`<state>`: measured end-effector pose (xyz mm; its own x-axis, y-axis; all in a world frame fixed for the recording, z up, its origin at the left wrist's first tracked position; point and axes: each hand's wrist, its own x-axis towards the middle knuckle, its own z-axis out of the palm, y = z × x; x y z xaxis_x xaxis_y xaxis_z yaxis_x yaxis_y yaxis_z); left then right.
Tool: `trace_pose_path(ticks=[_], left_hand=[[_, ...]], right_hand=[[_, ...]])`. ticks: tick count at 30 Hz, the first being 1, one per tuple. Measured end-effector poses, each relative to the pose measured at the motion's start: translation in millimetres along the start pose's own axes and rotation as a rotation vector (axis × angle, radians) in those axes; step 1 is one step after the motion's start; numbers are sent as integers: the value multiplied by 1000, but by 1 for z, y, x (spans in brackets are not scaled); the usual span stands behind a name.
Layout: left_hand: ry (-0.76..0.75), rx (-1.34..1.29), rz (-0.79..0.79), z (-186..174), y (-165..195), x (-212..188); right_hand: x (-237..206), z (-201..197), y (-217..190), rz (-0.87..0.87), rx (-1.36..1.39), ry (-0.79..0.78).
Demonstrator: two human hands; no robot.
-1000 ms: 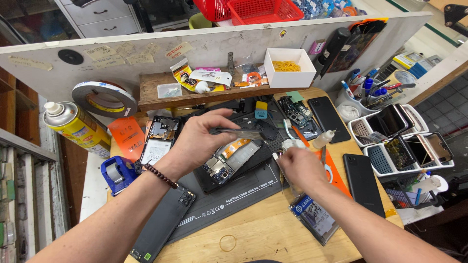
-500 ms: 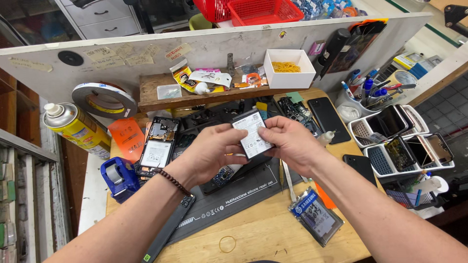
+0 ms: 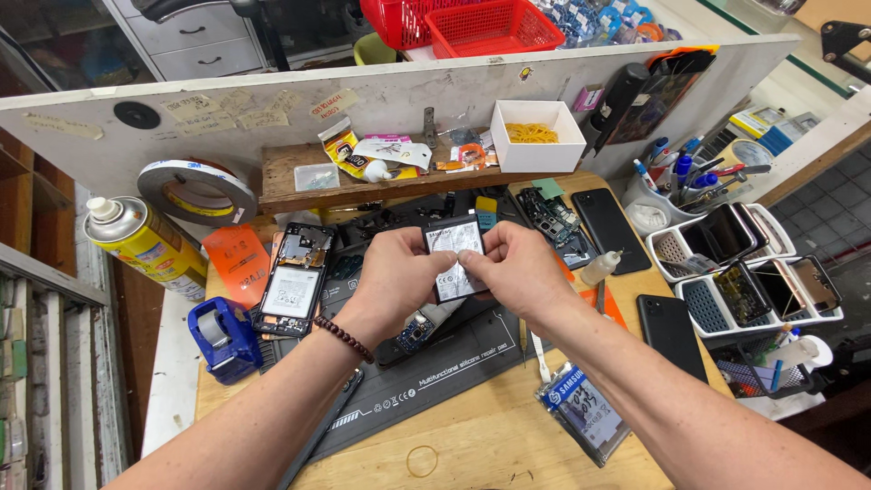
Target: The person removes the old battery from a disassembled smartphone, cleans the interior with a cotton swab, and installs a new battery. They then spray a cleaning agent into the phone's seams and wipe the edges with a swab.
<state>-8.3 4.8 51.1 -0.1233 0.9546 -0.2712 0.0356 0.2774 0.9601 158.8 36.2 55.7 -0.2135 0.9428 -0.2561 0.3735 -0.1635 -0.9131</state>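
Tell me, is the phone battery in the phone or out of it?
Out: both hands lift the battery above the opened phone on the mat.

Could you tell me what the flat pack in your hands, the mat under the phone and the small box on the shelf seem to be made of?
The flat pack, held by the left hand and right hand, looks foil-wrapped under a matte white paper label. The mat looks like dark, dull rubber or silicone. The small box looks like plain white cardboard, with thin folded walls.
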Motion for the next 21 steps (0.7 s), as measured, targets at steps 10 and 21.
trace_pose_path(ticks=[10, 21], left_hand=[[-93, -27, -36, -6, -7, -1], [-178, -556, -130, -107, -23, -40]], right_hand=[[8, -4, 9, 36, 138, -136], [6, 52, -30, 48, 275, -599]])
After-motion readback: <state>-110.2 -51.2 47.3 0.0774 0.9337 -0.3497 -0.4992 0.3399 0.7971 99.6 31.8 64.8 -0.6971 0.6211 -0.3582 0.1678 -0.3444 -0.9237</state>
